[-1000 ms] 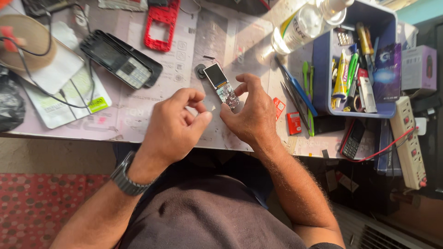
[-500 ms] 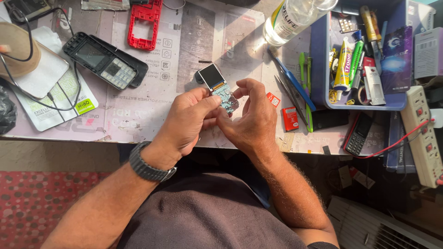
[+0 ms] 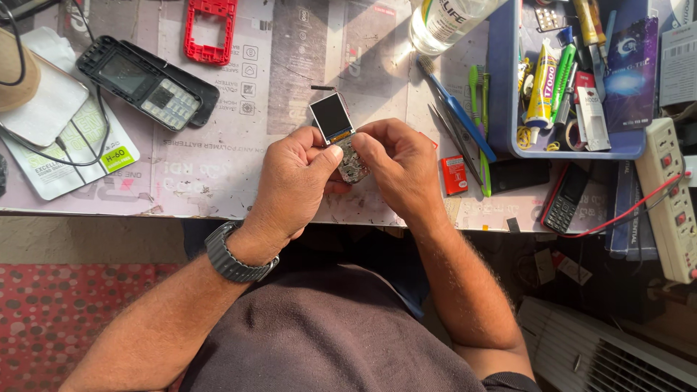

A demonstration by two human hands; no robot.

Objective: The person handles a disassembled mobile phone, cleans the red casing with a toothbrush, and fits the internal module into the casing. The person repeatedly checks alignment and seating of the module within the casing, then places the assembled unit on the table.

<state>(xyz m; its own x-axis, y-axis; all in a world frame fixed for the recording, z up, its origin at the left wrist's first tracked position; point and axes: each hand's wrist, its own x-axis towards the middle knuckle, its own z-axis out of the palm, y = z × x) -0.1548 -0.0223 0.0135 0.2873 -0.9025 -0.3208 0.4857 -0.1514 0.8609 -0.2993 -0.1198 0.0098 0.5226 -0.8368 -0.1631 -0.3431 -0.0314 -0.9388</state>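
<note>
Raised slightly, phone board points screen-end away, both hands gripping.

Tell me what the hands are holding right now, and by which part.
Both hands, left hand and right hand, pinch a phone circuit board by its lower end; screen end sticks out free.

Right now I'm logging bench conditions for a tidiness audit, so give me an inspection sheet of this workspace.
Surface: printed work mat, worn, sunlit.
Job's things: phone circuit board with small screen attached, held above the mat edge.
Clutter: black phone front, red phone frame, clear bottle, blue brush, tweezers, blue tray of glue tubes and tools, black keypad phone.
Hands: left hand and right hand both pinch the board; watch on left wrist.
Cables: black cable at left; red wire by white power strip.
Surroundings: red patterned floor covering below.
</note>
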